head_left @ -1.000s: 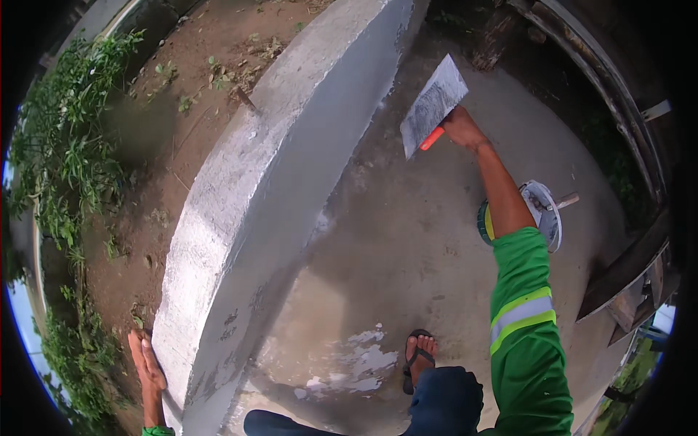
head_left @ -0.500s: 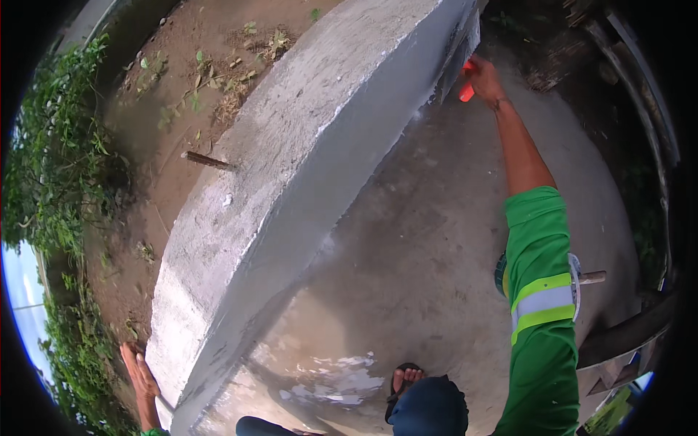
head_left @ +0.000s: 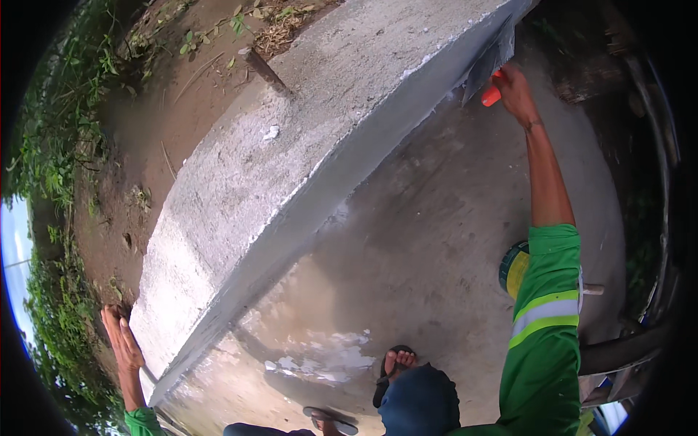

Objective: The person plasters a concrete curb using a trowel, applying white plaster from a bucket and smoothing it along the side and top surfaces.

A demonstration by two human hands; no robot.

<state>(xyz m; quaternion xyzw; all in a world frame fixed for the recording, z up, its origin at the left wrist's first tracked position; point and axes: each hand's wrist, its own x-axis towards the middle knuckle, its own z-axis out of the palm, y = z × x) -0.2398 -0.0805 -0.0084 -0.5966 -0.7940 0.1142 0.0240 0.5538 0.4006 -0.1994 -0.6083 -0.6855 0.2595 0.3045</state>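
Note:
A low, thick concrete wall [head_left: 218, 218] runs from lower left to upper right, with a rough top and a smooth, pale-coated inner side. At its far end, my right hand [head_left: 518, 94] is closed around the orange handle [head_left: 491, 96] of a plastering trowel. The trowel's broad grey blade [head_left: 494, 58] lies against the wall's inner side. My left hand [head_left: 122, 338] rests at the wall's near-left end, its fingers stretched out along the outer edge and holding nothing visible.
A stub of rusty-looking bar [head_left: 265, 71] sticks out of the wall top. Beside my right sleeve stands a yellow and green bucket [head_left: 515, 269], partly hidden. White splashes [head_left: 327, 356] mark the concrete floor near my sandalled feet. Plants [head_left: 43, 145] grow beyond the wall; timbers [head_left: 625, 349] lie at right.
The view has shifted, bringing the bar stub closer and showing more of the bucket and a second sandal. My right hand still grips the trowel at the wall's far end; my left stays put.

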